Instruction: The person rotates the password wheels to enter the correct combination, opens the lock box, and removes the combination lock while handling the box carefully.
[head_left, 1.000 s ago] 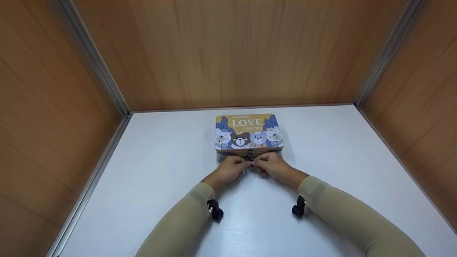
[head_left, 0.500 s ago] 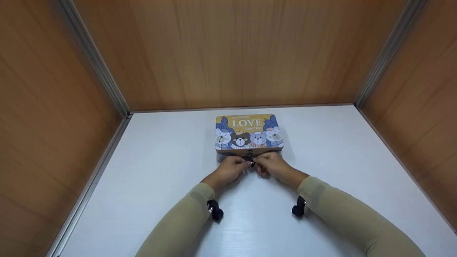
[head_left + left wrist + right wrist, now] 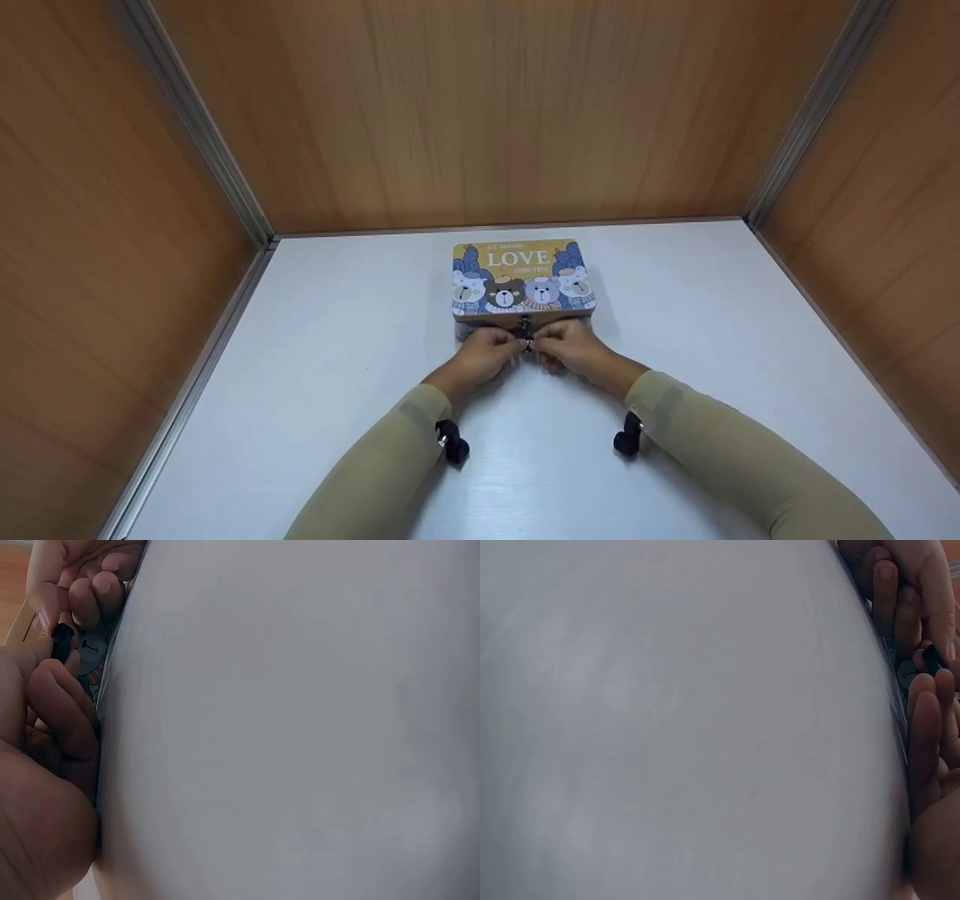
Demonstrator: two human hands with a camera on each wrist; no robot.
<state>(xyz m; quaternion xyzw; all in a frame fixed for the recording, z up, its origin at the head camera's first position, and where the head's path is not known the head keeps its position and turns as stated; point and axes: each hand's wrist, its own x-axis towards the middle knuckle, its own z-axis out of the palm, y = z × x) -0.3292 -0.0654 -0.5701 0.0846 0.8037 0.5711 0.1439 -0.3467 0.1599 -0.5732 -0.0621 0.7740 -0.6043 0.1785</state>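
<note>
A tin box (image 3: 517,259) with bears and the word LOVE on its lid stands closed on the white table. A small black padlock (image 3: 63,640) hangs at the metal clasp (image 3: 525,323) on its front. My left hand (image 3: 482,355) pinches the padlock from the left between thumb and fingers. From the right, the thumb and forefinger of my right hand (image 3: 576,349) pinch it too, other fingers curled below. Both wrist views catch the padlock between the two sets of fingertips. Its fine detail is too small and partly covered to make out.
Around the box spreads the white tabletop (image 3: 360,315). A wooden panel (image 3: 480,112) rises close behind it, with more panels in metal frames at left and right. Dark wrist cameras sit under both sleeves.
Half a second ago my right thumb was slightly back from the padlock; now it is against it again. The box and my left hand look unmoved.
</note>
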